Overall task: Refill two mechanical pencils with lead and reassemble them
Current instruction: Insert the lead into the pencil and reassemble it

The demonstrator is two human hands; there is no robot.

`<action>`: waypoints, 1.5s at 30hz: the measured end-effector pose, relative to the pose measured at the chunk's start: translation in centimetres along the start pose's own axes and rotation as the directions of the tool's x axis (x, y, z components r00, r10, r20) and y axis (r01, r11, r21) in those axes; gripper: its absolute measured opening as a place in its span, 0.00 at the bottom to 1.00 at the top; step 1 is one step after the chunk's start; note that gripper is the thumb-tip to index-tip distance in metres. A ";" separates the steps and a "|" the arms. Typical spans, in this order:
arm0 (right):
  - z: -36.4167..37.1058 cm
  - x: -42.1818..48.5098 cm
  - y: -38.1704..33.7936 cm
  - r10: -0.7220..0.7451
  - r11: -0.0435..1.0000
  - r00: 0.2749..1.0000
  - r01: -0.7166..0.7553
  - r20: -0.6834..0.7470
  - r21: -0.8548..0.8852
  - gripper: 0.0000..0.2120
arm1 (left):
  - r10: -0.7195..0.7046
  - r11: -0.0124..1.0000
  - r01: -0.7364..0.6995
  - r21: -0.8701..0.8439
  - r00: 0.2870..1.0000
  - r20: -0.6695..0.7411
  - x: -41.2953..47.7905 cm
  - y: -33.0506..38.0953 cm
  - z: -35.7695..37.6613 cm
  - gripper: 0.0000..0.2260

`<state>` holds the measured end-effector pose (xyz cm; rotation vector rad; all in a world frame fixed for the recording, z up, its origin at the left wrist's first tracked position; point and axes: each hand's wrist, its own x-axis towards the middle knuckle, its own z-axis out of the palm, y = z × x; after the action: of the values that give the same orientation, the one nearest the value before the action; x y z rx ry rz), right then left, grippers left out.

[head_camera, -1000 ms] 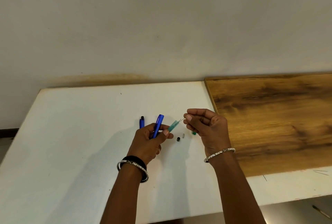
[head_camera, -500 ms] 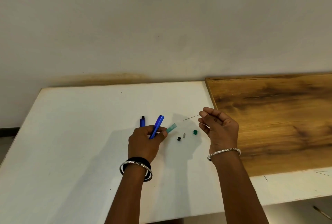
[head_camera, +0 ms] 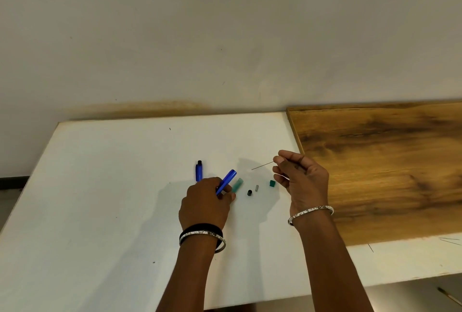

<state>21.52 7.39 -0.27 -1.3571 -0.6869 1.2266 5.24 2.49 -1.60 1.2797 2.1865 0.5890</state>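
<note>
My left hand (head_camera: 206, 205) grips a blue mechanical pencil barrel (head_camera: 227, 181) that tilts up to the right, and a translucent green lead case (head_camera: 237, 185) pokes out by its fingertips. A second blue pencil (head_camera: 199, 170) with a black end lies on the white table (head_camera: 105, 186) just beyond that hand. My right hand (head_camera: 301, 179) pinches a thin lead (head_camera: 262, 165) between thumb and forefinger, its free end pointing left. A small black cap (head_camera: 249, 192), a grey eraser piece (head_camera: 256, 188) and a green case cap (head_camera: 272, 183) lie between my hands.
A brown wooden board (head_camera: 385, 169) covers the table's right part, close to my right hand. A plain wall (head_camera: 225, 36) rises behind the table. A few loose thin leads (head_camera: 450, 240) lie near the front right edge.
My right hand pulled a lead out of the green case and moved right, away from my left hand. The green cap came into view on the table.
</note>
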 end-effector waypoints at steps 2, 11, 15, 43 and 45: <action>0.1 0.0 0.0 -0.002 1.000 1.000 0.002 0.009 -0.008 0.08 | 0.009 1.000 -0.009 0.017 1.000 0.001 0.0 -0.1 0.1 0.07; 0.5 -0.2 -0.7 -0.062 0.998 0.998 0.062 0.018 0.008 0.07 | 0.160 0.981 -0.167 -0.093 0.984 -0.077 -0.2 0.7 -0.1 0.15; 0.9 -0.5 -1.2 -0.130 0.991 0.991 0.129 0.023 0.040 0.07 | 0.284 0.947 -0.290 -0.138 0.957 -0.066 0.0 0.7 0.0 0.12; 1.6 -1.5 -1.1 -0.206 0.902 0.930 0.301 0.304 -0.309 0.09 | 0.319 0.905 -0.328 -0.271 0.944 -0.078 0.5 0.6 0.3 0.12; 1.6 -1.6 -1.1 -0.169 0.892 0.924 0.291 0.342 -0.346 0.09 | 0.313 0.906 -0.321 -0.276 0.947 -0.071 0.5 0.6 0.1 0.12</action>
<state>19.82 6.70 1.49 -1.3652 -1.3366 1.1496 5.51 3.21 -1.43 1.4812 1.8358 1.0133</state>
